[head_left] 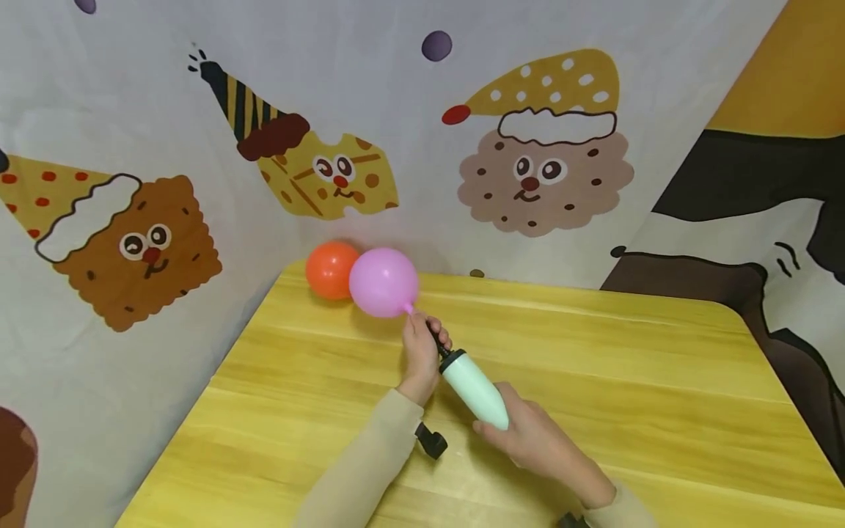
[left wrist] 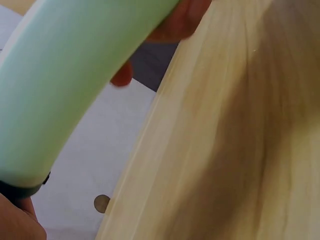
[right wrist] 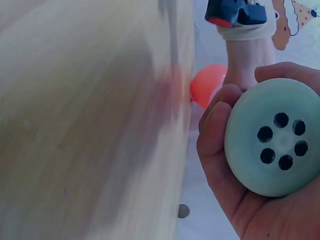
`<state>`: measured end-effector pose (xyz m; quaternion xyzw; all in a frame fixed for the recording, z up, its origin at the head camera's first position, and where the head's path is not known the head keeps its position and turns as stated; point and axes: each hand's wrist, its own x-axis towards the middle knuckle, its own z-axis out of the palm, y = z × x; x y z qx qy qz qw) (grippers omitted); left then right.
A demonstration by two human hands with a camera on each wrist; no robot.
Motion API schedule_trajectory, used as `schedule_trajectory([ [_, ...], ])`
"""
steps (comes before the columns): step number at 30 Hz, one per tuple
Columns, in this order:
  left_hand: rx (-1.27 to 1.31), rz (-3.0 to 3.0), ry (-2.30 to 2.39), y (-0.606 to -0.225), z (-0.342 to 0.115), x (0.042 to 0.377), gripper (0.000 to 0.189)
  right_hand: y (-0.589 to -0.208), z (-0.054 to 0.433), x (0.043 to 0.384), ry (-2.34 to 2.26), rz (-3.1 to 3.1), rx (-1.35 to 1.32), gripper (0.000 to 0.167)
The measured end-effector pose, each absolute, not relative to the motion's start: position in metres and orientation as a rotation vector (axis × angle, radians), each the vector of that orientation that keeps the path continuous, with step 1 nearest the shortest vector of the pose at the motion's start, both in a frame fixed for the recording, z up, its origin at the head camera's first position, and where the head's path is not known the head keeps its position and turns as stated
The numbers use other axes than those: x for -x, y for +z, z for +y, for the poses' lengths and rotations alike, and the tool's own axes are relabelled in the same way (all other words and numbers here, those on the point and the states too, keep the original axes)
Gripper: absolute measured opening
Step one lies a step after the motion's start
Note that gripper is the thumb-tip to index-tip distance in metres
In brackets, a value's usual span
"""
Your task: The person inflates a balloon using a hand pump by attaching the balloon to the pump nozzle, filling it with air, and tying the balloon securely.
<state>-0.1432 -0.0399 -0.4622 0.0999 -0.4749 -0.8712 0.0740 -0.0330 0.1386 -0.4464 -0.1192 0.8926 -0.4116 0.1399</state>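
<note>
A mint-green balloon pump [head_left: 477, 392] with a black collar and nozzle slants over the wooden table. My right hand [head_left: 535, 433] grips its green body near the lower end. In the right wrist view, the pump's round end [right wrist: 285, 172] shows a ring of several dark holes, with fingers wrapped around it. At the far end my left hand [head_left: 419, 348] pinches the neck of an inflated pink balloon [head_left: 383, 282] at the black nozzle. The neck is partly hidden by the fingers. The pump's body [left wrist: 75, 85] fills the upper left of the left wrist view.
An orange-red balloon [head_left: 326, 271] sits behind the pink one at the table's back left corner. The yellow wooden table [head_left: 627, 381] meets a hanging cloth [head_left: 422, 147] printed with cartoon snacks along its back and left edges.
</note>
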Motion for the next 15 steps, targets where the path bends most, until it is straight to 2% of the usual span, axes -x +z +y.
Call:
schedule_trajectory([
  [6, -0.347, -1.344, -2.63, -0.454, -0.053, 0.158, 0.037, -0.436, 0.16, 0.016, -1.147, 2.584, 0.399, 0.064],
  [12, -0.413, -1.249, -2.64, -0.452, -0.062, 0.167, 0.034, -0.425, 0.185, -0.004, -1.101, 2.492, 0.395, 0.05],
  [15, -0.407, -1.234, -2.656, -0.452, -0.057, 0.168, 0.034, -0.422, 0.185, -0.003, -1.054, 2.524, 0.38, 0.055],
])
